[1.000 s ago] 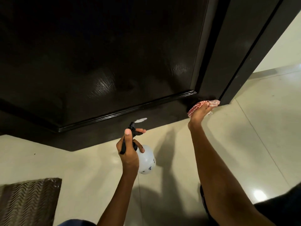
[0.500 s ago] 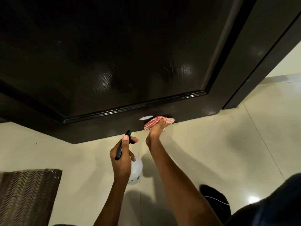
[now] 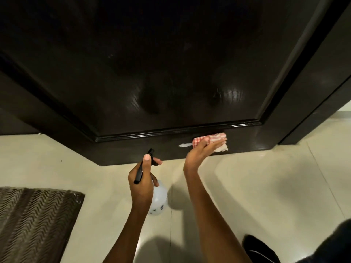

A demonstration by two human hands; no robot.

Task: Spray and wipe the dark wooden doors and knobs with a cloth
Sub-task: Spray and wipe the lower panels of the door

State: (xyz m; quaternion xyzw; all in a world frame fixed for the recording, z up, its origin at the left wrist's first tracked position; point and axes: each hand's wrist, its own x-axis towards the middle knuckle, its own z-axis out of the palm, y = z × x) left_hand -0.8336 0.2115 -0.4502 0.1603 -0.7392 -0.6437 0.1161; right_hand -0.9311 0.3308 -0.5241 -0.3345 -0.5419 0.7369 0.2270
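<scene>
The dark wooden door (image 3: 171,63) fills the upper view, glossy with a raised panel moulding. No knob shows. My right hand (image 3: 199,154) presses a red-and-white checked cloth (image 3: 209,138) flat against the door's bottom rail, fingers straight. A small white smear (image 3: 185,145) sits on the rail just left of the cloth. My left hand (image 3: 141,185) grips a white spray bottle (image 3: 159,202) by its black trigger head, held over the floor in front of the door, nozzle towards the rail.
The dark door frame (image 3: 313,92) rises at the right. Cream floor tiles (image 3: 266,186) lie below. A brown zigzag mat (image 3: 34,221) lies at the lower left. My dark shoe (image 3: 260,249) stands at the lower right.
My right hand slid the cloth left along the bottom rail, from the right corner by the frame to beside the white smear. My left hand kept holding the bottle.
</scene>
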